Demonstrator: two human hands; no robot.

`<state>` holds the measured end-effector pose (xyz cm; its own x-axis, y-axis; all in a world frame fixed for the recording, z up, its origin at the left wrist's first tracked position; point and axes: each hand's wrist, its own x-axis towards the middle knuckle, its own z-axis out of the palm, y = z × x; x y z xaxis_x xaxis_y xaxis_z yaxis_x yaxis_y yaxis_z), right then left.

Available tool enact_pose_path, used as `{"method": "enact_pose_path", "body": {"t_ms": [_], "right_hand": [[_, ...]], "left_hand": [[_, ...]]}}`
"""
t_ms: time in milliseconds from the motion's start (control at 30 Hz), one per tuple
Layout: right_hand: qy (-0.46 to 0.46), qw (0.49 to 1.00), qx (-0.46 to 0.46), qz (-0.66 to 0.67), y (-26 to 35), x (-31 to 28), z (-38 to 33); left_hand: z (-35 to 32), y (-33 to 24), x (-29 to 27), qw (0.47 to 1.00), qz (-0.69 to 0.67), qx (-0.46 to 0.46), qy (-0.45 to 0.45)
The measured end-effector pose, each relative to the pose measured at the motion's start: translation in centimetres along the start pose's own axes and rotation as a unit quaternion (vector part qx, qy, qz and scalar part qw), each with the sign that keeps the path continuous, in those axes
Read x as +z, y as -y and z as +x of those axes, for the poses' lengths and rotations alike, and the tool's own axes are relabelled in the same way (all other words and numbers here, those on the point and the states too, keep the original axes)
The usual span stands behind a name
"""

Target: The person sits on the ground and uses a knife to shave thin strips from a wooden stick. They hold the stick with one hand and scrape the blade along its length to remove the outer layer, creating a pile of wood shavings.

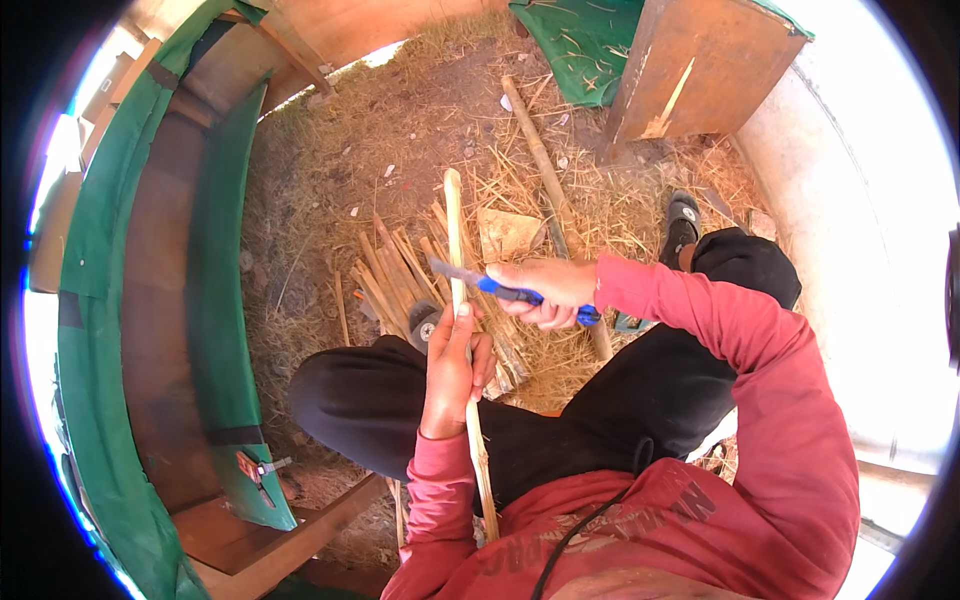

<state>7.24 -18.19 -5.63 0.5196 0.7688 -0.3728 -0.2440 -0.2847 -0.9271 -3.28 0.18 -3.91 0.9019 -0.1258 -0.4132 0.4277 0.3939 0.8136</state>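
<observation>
My left hand (pixel 458 365) is closed around a long, pale, peeled wooden stick (pixel 454 215), which stands nearly lengthwise in front of me, its lower end by my left forearm. In my right hand (pixel 548 290) is a blue utility knife (pixel 510 292), gripped by its handle. Its extended blade (pixel 452 270) points left and crosses the stick just above my left thumb. Whether the edge bites into the wood cannot be made out.
Split wood pieces (pixel 395 270) lie on the ground beyond my left hand, near a flat pale block (pixel 508 234). A long pole (pixel 540 160) rests farther off among straw and shavings. Green-covered wooden shelving (pixel 225 300) stands left; a brown wooden box (pixel 700 70) stands far right.
</observation>
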Motion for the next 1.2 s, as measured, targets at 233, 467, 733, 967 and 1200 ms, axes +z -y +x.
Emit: {"method": "enact_pose_path", "body": {"t_ms": [233, 467, 733, 967, 1200], "right_hand": [[-0.248, 0.754, -0.272, -0.544, 0.4, 0.4, -1.5], [-0.315, 0.698, -0.221, -0.603, -1.5, -0.2, 0.9], [-0.313, 0.658, -0.224, -0.647, -5.7, -2.2, 2.7], [-0.324, 0.652, -0.225, -0.647, -8.8, -3.4, 0.6], [-0.228, 0.910, -0.123, -0.325, -7.7, -1.1, -1.2]], "left_hand": [[0.1, -0.4, 0.0, 0.997, -0.060, -0.032, 0.038], [0.5, 0.7, 0.2, 0.994, -0.065, -0.084, 0.036], [1.4, 2.5, -0.9, 0.989, -0.087, -0.115, 0.031], [0.7, 3.0, 0.1, 0.991, 0.027, -0.132, 0.027], [1.2, 3.7, -0.1, 0.982, -0.082, -0.152, 0.077]]}}
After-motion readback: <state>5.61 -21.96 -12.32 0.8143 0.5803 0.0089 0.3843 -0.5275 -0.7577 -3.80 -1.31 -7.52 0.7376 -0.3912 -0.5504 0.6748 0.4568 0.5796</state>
